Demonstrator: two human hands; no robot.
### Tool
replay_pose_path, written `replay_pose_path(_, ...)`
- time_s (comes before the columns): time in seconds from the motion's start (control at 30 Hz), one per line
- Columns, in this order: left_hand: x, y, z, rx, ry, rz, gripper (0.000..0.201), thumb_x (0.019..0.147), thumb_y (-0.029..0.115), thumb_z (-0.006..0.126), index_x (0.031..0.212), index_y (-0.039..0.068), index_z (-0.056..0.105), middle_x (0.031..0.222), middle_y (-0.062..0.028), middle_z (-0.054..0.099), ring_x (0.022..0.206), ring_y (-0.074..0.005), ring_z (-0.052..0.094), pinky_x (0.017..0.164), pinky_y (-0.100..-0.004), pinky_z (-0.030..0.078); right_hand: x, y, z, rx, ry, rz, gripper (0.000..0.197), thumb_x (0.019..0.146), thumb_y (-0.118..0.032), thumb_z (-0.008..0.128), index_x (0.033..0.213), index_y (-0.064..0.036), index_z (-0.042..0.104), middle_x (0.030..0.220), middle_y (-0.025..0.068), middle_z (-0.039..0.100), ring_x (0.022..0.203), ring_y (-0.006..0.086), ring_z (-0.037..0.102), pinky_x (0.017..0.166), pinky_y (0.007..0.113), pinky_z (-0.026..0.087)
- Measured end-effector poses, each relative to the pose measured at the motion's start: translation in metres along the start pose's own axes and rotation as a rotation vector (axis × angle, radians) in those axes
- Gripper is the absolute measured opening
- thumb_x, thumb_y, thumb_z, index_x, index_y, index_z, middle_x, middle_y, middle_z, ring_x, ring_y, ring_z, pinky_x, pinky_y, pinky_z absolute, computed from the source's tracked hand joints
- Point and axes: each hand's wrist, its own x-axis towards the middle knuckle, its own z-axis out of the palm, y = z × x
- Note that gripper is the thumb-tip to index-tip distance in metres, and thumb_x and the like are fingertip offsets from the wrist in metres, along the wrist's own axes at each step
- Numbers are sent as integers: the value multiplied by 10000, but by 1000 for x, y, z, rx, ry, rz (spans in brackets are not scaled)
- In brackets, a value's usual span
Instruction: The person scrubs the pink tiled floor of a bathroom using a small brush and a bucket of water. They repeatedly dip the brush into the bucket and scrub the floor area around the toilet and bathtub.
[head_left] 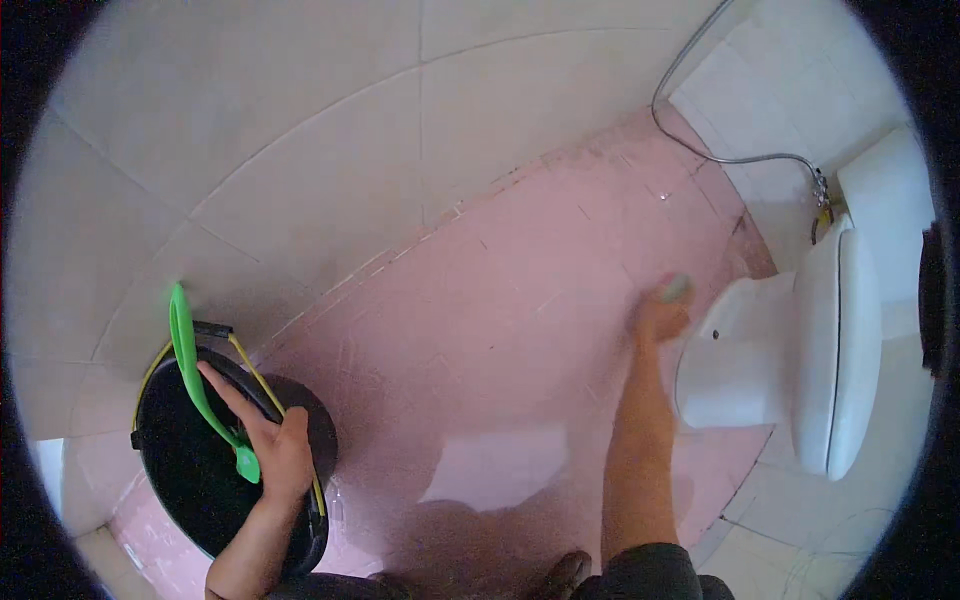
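The right hand (660,315) is out in front, low by the pink tile floor (510,280). Its fingers are curled around a small greenish thing, likely a scrub pad (676,288). The hand is blurry, so I can't tell if the pad is pressed flat on the tiles. Just to the right of this grip is the white foot of the toilet (740,350). Past the pad, up and to the right, a thin silver hose (745,160) bends down to the pipe fitting (822,190) near the toilet.

The left hand (280,450) is far from the pad, at the side of a black bucket (318,430). Its thumb and pointing finger are spread apart. The other fingers are hard to see, so I can't tell if it grips the rim or just rests there. Just to the left of that hand, a long green plastic tool (190,360) lies across the bucket, with one end poking up over the rim. The yellow bucket handle (257,370) is right beside the hand too.

The step in hand seems to be scrubbing the floor beside the toilet. My guess is that the next move calls for a firm hold on the pad, a flat push on the tiles, and care not to bump knuckles on the toilet.
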Motion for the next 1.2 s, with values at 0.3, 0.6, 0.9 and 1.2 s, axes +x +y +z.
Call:
replay_pose_path(0.3,1,-10,-8,139,-2,107,1046,692,-115,504,1526,158,-66,1567,-146,14,1319,-263,261,1007,-288,333,-290,-161,8,243,-1024,-1072,574,778,-287,688,1233,22,522,1204,255,539,1146,413,487,996,534,346)
replay_pose_path(0.6,-1,14,6,-83,-5,-74,1077,626,-90,498,1506,70,-102,1532,-224,67,1334,-323,216,1121,-339,111,-11,-21,11,-201,-155,58,598,829,-568,554,1130,-56,610,981,222,639,921,376,620,797,497,474)
replay_pose_path(0.9,2,3,-2,-24,2,21,1055,649,-53,509,1499,52,-107,1536,-255,10,1425,-350,21,1144,-393,-13,-268,-121,19,152,-831,-791,641,740,-284,739,1232,46,494,1209,245,533,1131,405,503,960,522,384)
replay_pose_path(1.2,1,13,2,80,6,51,1071,678,-34,549,1484,46,-152,1523,-309,5,1425,-408,0,1151,-436,-9,-121,-4,-71,-86,-288,18,552,803,-327,653,1243,-16,534,1092,234,574,994,382,565,856,489,428)
